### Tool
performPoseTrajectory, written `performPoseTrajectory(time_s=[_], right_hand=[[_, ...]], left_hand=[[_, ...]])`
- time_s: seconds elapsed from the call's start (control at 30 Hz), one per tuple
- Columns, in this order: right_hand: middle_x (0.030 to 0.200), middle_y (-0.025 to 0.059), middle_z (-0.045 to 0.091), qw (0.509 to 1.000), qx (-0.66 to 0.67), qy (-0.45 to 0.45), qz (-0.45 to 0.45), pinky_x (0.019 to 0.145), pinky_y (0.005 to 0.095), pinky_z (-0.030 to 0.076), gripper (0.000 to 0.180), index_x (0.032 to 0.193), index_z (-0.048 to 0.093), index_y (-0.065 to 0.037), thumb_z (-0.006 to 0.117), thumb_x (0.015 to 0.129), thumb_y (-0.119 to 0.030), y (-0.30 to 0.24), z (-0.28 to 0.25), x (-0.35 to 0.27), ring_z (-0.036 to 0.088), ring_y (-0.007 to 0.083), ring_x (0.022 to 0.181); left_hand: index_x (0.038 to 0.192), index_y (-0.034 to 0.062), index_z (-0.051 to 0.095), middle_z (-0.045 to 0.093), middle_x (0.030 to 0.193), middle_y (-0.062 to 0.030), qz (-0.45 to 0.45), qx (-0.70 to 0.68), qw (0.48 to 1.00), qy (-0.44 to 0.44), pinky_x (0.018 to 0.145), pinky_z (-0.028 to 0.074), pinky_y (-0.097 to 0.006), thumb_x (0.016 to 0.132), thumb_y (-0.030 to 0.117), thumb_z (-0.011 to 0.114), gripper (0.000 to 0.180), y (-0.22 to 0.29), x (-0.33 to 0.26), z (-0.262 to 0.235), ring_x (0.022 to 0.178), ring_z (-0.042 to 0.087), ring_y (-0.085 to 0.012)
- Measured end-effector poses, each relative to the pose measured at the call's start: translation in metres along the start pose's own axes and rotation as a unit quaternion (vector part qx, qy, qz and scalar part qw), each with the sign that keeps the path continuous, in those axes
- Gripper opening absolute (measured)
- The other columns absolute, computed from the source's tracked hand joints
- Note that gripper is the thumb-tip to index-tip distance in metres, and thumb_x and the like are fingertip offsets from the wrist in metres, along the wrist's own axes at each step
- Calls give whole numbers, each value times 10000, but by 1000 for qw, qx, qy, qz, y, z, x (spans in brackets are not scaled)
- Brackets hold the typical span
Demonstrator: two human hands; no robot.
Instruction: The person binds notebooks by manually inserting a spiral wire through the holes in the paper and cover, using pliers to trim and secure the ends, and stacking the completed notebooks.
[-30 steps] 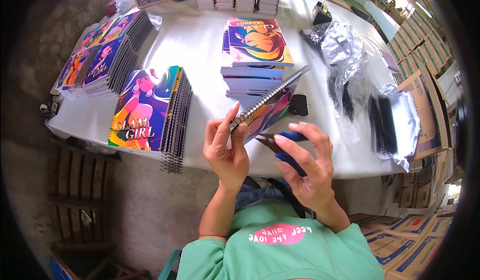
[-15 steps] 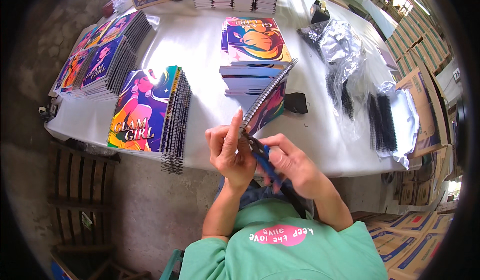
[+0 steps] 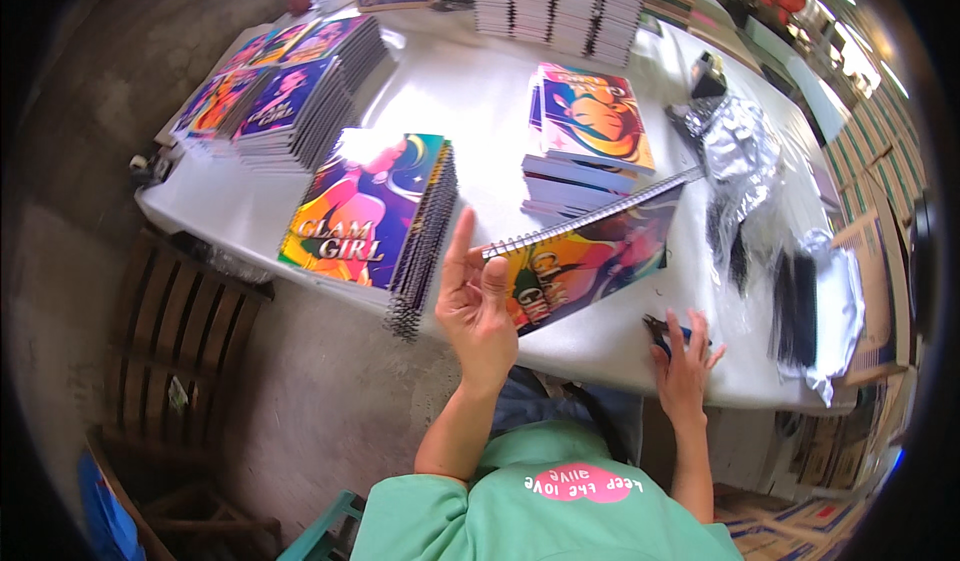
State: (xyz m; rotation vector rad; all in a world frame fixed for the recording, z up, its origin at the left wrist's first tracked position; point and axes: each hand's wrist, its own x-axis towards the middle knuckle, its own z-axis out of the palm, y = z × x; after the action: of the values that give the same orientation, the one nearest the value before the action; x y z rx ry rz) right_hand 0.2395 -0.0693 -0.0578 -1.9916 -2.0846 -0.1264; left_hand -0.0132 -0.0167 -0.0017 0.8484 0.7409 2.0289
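Tilted above the table's front edge, a spiral notebook (image 3: 600, 251) with a colourful illustrated cover is held by its near-left corner. My left hand (image 3: 477, 316) grips that corner, index finger pointing up and thumb raised; the other fingers are partly hidden. Its coil binding runs along the upper edge. To the right, my right hand (image 3: 684, 371) rests at the table edge, fingers spread over blue-handled pliers (image 3: 656, 329) lying on the white surface. Left of the held notebook is a stack of coil-bound notebooks (image 3: 365, 211); beyond it stands a stack of unbound ones (image 3: 590, 131).
More notebook stacks (image 3: 285, 96) fill the table's far left, and tall coil-bound stacks (image 3: 555, 6) stand at the back. Clear plastic wrap (image 3: 745, 161), black coils (image 3: 795, 306) and a cardboard box (image 3: 870, 291) occupy the right side. A wooden slatted chair (image 3: 185, 331) is at the left.
My right hand has moved away from the notebook's coil end and laid the pliers on the table. In my left hand the notebook has swung flatter, its cover turned toward me. The view has shifted.
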Motion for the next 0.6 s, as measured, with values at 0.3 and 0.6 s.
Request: performPoseTrajectory(time_s=[0.3,0.6], right_hand=[[1091,91,605,501,862,-3,-70,849,274,495,564,1320,403,3,651,814,1,-100,-35,124,610,168,983],[1097,54,611,479,852,-62,-203,862,281,477,410,1219,521,-14,652,832,-43,-218,-119,245,591,144,1002]], left_hand=[[1106,-41,527,586,1093,-145,183,-68,981,-18,868,499,-316,927,91,478,227,76,6,-25,988,601,-189],[1300,34,412,499,1269,-165,365,319,868,106,971,386,-344,822,29,638,528,142,45,-71,1148,525,-257]])
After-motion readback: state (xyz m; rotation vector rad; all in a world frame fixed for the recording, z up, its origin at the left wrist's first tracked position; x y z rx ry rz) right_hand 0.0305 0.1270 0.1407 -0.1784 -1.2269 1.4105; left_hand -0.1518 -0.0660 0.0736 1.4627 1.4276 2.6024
